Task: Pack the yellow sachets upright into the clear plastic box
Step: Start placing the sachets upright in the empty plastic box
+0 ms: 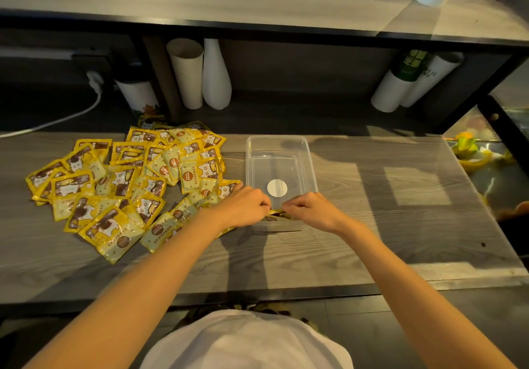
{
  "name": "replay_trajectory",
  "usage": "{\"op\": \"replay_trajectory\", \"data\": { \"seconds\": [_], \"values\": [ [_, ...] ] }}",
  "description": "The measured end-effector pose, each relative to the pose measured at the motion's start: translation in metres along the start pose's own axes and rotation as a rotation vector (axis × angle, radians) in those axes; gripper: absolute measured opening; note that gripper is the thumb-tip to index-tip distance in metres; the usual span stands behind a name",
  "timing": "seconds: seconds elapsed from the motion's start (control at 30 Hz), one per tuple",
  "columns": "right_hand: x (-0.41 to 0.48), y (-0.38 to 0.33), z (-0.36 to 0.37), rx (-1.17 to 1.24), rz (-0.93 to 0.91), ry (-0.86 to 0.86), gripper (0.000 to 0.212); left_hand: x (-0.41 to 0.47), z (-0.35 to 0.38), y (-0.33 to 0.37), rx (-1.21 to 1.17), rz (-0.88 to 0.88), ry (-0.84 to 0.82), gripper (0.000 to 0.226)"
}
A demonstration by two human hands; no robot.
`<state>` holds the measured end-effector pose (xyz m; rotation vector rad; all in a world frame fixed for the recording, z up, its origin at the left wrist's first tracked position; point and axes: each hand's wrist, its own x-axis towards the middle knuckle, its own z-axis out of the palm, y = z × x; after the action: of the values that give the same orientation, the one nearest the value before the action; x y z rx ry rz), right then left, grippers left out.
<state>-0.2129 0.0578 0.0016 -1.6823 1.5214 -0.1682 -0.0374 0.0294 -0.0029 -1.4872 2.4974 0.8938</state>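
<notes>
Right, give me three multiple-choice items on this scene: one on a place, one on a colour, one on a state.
1. Where does the loose pile of sachets lie relative to the clear box?
A. on the person's left of it
B. on the person's right of it
C. inside it

2. What colour is the round sticker on the box's floor?
A. red
B. white
C. green

3. What are the left hand and right hand doing?
A. lying flat on the table
B. lifting the box
C. pinching a small bunch of sachets between them

Answers:
1 A, the pile spreads out to the left of the box.
2 B, the disc shows white through the clear plastic.
3 C, the fingers of both hands curl on the bunch at the box's near edge.
</notes>
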Motion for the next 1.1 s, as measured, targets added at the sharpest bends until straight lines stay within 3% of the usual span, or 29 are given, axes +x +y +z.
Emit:
{"op": "replay_trajectory", "data": {
  "seconds": [0.1, 0.23, 0.37, 0.47, 0.57, 0.73, 0.83, 0.97, 1.1],
  "values": [
    [-0.001, 0.000, 0.003, 0.002, 0.035, 0.025, 0.044, 0.001, 0.001, -0.001, -0.012, -0.004, 0.040, 0.028],
    [0.002, -0.004, 0.003, -0.021, 0.065, 0.111, 0.036, -0.004, -0.001, -0.003, -0.136, -0.054, 0.183, 0.028],
    [0.013, -0.029, 0.004, -0.164, 0.016, 0.298, 0.031, -0.016, -0.008, -0.024, -0.275, -0.230, 0.456, 0.019],
    [0.028, -0.066, 0.019, -0.159, -0.078, 0.393, 0.032, -0.033, -0.008, -0.054, -0.302, -0.458, 0.573, 0.017],
    [0.044, -0.102, 0.049, -0.163, -0.199, 0.316, 0.033, -0.051, 0.000, -0.089, -0.270, -0.643, 0.489, 0.028],
    [0.068, -0.116, 0.099, -0.268, -0.121, -0.031, 0.043, -0.074, 0.024, -0.122, -0.258, -0.767, 0.022, 0.085],
    [0.072, -0.108, 0.115, -0.347, -0.071, -0.122, 0.038, -0.079, 0.033, -0.124, -0.274, -0.776, 0.083, 0.091],
    [0.078, -0.105, 0.122, -0.358, -0.038, -0.124, 0.043, -0.085, 0.032, -0.124, -0.325, -0.758, 0.223, 0.072],
    [0.079, -0.110, 0.116, -0.286, -0.109, -0.084, 0.047, -0.089, 0.014, -0.122, -0.419, -0.588, 0.318, 0.050]
  ]
}}
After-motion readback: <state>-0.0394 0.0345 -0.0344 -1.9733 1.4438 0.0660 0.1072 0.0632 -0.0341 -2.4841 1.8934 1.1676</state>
